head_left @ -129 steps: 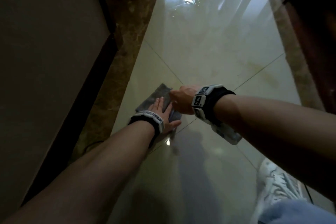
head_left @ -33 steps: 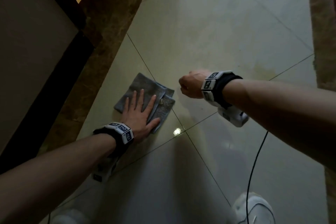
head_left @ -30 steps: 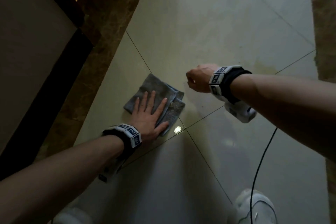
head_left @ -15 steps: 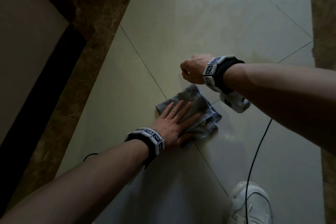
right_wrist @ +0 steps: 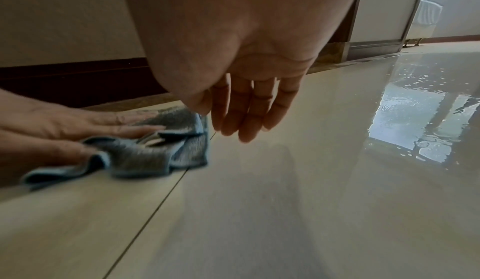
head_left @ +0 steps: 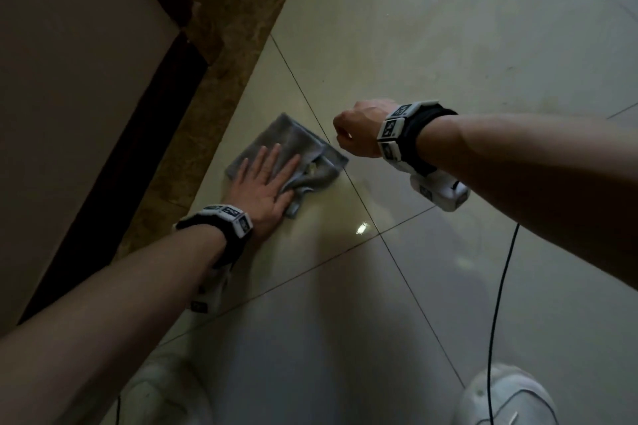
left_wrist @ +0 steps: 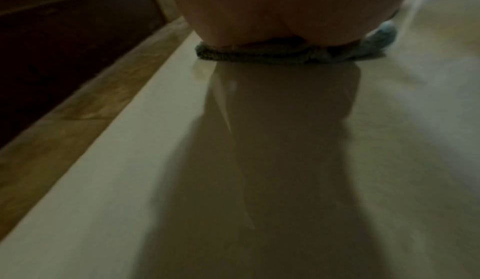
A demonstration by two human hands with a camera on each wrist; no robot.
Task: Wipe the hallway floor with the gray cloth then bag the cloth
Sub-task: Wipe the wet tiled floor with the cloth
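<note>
The gray cloth lies rumpled on the glossy pale floor tiles, close to the brown marble border. My left hand presses flat on it with straight, spread fingers. From the left wrist view only the palm and the cloth's near edge show. The right wrist view shows the cloth under the left hand's fingers. My right hand hovers just right of the cloth, above the floor, holding nothing; its fingers hang loosely downward. No bag is in view.
A beige wall with a dark skirting board runs along the left, edged by the marble strip. White shoes stand at the bottom. A black cable hangs from my right wrist. Wet glare shows far along the floor.
My left hand has slid the cloth back to the left, toward the marble border, after a sweep to the right half a second ago. The right hand stays hovering beside it.
</note>
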